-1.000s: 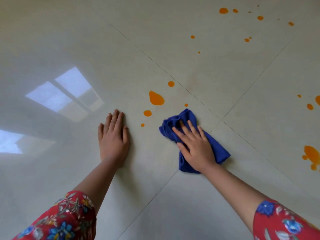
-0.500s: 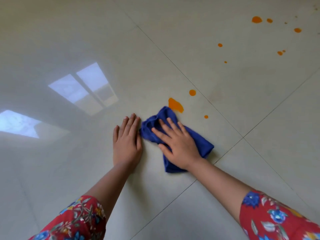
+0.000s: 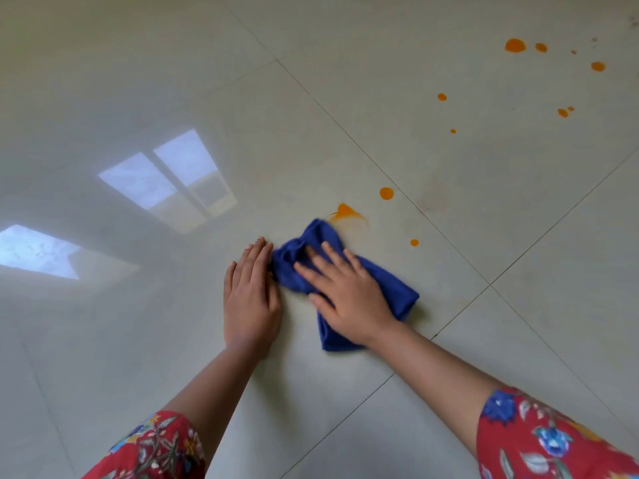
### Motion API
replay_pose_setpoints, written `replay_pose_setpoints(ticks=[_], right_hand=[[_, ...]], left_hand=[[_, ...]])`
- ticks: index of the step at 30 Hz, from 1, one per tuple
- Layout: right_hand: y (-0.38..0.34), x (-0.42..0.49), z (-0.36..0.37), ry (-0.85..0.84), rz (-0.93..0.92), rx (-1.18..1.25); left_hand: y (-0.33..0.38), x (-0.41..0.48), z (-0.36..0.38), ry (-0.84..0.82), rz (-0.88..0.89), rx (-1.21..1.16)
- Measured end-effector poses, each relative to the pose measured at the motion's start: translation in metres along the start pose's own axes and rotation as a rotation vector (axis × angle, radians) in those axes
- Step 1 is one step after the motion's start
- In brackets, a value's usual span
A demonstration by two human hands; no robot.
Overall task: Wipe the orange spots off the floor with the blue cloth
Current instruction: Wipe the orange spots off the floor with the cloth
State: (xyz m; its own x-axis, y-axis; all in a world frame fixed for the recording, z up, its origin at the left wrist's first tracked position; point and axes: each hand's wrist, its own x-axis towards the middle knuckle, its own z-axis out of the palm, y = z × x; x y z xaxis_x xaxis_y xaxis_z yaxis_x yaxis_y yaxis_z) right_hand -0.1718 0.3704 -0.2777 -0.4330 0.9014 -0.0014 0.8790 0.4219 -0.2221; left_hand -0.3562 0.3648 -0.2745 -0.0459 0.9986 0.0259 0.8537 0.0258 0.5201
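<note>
Cloth (image 3: pixel 394 288) swept left under spread right hand (image 3: pixel 345 299), reaching left hand (image 3: pixel 250 299) pressed flat on floor (image 3: pixel 173 340); big spot (image 3: pixel 345 213) now smeared, far spots (image 3: pixel 515 46) remain.

The middle of the blue cloth (image 3: pixel 392 288) is covered by the right hand (image 3: pixel 349 299), which is slightly blurred. The left sleeve (image 3: pixel 155 447) and right sleeve (image 3: pixel 539 440) are cut off by the bottom edge. Dark specks (image 3: pixel 594 39) at top right cannot be identified.
</note>
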Motion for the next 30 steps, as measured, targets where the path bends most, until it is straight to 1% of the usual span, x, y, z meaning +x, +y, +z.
replay_pose_setpoints(ticks=[3,4,5,6,8,9,10,11,12,14,16,18,19,20,21,23,24,25,27,29,30], right_hand=[[0.008,-0.038,-0.005,-0.069,-0.145,0.002],[0.018,-0.048,-0.008,-0.075,-0.15,0.001],[0.031,-0.053,-0.01,-0.057,-0.111,-0.004],[0.045,-0.054,-0.011,-0.023,-0.022,-0.001],[0.064,-0.037,-0.014,0.078,0.243,0.024],[0.067,-0.021,-0.015,0.124,0.347,0.026],[0.066,-0.004,-0.016,0.149,0.398,0.029],[0.06,0.013,-0.015,0.147,0.394,0.04],[0.05,0.027,-0.013,0.132,0.342,0.052],[0.026,0.036,-0.006,0.118,0.152,0.031],[0.007,0.009,-0.004,0.026,-0.041,0.027],[0.011,-0.035,-0.006,-0.025,-0.112,0.028],[0.02,-0.054,-0.009,-0.005,-0.08,0.036],[0.031,-0.066,-0.012,0.029,0.008,0.045],[0.042,-0.071,-0.015,0.05,0.145,0.052],[0.057,-0.052,-0.017,0.082,0.41,0.017],[0.06,-0.034,-0.017,0.092,0.476,-0.009],[0.058,-0.015,-0.016,0.094,0.501,-0.022],[0.045,0.012,-0.011,0.095,0.471,-0.02],[0.028,0.01,-0.006,0.069,0.336,-0.019],[0.022,-0.004,-0.004,0.038,0.22,-0.024]], left_hand=[[0.0,0.0,0.0,-0.038,0.003,0.025],[0.001,0.0,0.0,-0.041,0.009,0.04],[0.001,0.0,0.001,-0.04,0.014,0.056],[0.002,0.0,0.001,-0.043,0.015,0.069],[0.003,0.0,0.001,-0.056,0.016,0.084],[0.004,0.0,0.001,-0.056,0.016,0.088],[0.004,0.0,0.0,-0.053,0.019,0.095],[0.005,0.0,0.0,-0.053,0.022,0.103],[0.004,0.0,0.0,-0.053,0.024,0.11],[0.003,0.0,0.001,-0.045,0.025,0.118],[0.002,0.0,0.001,-0.042,0.026,0.126],[0.002,0.0,0.002,-0.044,0.032,0.137],[0.002,0.0,0.002,-0.044,0.035,0.14],[0.002,0.0,0.002,-0.045,0.036,0.144],[0.002,0.0,0.002,-0.047,0.037,0.149],[0.003,-0.001,0.003,-0.051,0.04,0.166],[0.003,-0.001,0.003,-0.054,0.041,0.171],[0.003,-0.001,0.002,-0.057,0.041,0.171],[0.004,0.0,0.002,-0.051,0.041,0.16],[0.003,-0.001,0.001,-0.049,0.043,0.16],[0.002,-0.002,0.001,-0.048,0.04,0.16]])
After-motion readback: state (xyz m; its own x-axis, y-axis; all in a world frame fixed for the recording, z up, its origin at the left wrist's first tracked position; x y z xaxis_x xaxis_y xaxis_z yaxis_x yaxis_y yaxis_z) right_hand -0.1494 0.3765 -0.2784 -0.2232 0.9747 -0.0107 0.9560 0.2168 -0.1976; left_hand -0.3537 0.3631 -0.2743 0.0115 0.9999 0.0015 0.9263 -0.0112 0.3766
